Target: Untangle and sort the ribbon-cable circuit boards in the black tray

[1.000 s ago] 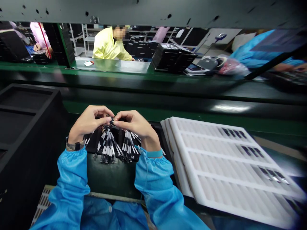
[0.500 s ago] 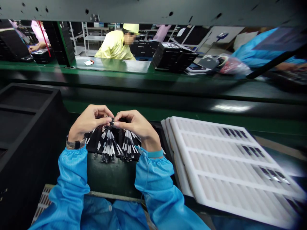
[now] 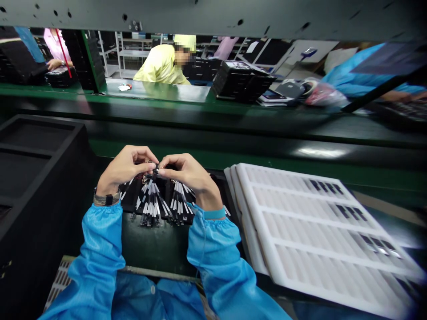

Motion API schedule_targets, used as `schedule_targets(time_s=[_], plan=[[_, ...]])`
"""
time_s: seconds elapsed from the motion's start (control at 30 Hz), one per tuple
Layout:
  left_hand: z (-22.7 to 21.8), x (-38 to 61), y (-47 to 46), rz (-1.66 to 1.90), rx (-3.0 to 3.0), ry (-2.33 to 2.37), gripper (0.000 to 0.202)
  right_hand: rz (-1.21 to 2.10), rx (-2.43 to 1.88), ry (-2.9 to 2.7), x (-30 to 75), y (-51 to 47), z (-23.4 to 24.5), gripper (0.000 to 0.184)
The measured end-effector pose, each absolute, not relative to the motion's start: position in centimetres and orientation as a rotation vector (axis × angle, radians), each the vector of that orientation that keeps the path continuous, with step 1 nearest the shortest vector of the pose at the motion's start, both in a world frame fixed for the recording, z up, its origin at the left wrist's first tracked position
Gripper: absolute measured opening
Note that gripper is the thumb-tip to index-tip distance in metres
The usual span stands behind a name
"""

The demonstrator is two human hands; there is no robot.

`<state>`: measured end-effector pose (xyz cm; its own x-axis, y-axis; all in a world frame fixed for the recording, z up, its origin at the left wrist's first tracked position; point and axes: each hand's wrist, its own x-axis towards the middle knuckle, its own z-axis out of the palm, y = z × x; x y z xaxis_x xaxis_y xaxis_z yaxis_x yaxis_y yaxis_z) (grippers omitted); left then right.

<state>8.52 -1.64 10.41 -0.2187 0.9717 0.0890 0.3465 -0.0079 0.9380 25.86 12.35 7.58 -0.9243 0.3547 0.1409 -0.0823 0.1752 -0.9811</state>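
My left hand (image 3: pixel 128 166) and my right hand (image 3: pixel 187 171) meet over a dark tray. Thumb and forefinger of each pinch a small dark part (image 3: pixel 155 170) between them, too small to name. Right below it, thin black-and-silver strips (image 3: pixel 151 202) lie fanned out in a bunch. A second bunch of strips (image 3: pixel 181 202) lies under my right wrist. What the other fingers touch is hidden.
White slotted foam trays (image 3: pixel 300 231) lie stacked at the right, with several black pieces in the top one's slots. A large black box (image 3: pixel 43 155) stands at the left. Beyond the green bench, a person in yellow (image 3: pixel 160 64) bends near black stacks (image 3: pixel 242 80).
My hands keep almost the same pose around the small part. The person in yellow has lowered their head a little, and the view has shifted slightly.
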Motion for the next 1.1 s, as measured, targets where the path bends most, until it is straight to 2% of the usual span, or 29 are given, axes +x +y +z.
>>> schedule_targets(time_s=[0.77,1.1], plan=[[10.1,8.5,-1.6,1.245,1.322,1.518,0.018,1.747,-0.251,-2.179,26.1,12.3,7.8,0.034],[8.4,7.7,-1.3,1.387,1.216,1.327,0.028,1.754,-0.446,-2.131,25.9,12.0,7.8,0.047]])
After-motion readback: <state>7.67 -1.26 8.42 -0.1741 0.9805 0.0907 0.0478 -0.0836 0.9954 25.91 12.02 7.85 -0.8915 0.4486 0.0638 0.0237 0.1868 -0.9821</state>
